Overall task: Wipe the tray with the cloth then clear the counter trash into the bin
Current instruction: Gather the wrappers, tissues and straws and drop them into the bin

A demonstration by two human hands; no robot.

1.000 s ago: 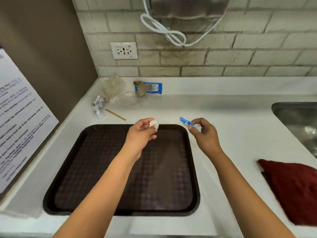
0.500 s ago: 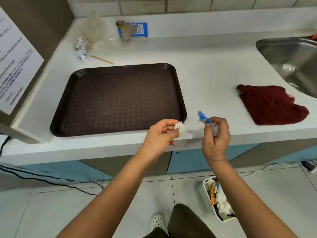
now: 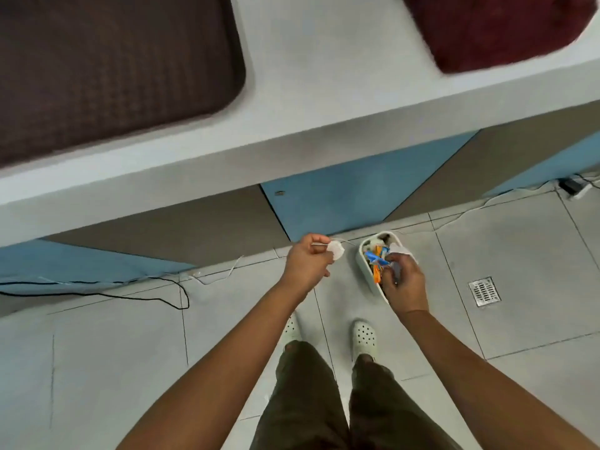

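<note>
I look down at the floor in front of the counter. A small white bin [image 3: 363,264] full of wrappers stands on the tiles below the cabinet. My right hand [image 3: 404,284] hovers over the bin, shut on a blue wrapper [image 3: 373,257]. My left hand [image 3: 308,263] is just left of the bin, pinching a small white crumpled scrap [image 3: 336,249]. The dark brown tray [image 3: 107,63] lies on the white counter at the upper left. The dark red cloth [image 3: 493,27] rests on the counter at the upper right.
The counter's front edge [image 3: 292,147] overhangs blue and grey cabinet doors [image 3: 341,203]. Black and white cables [image 3: 156,287] trail across the tiles on the left. A metal floor drain [image 3: 484,291] sits right of the bin. My feet in white clogs [image 3: 365,339] stand behind the bin.
My view dropped from the counter to the floor. Both hands went down with their trash, and the right hand now hangs over the bin.
</note>
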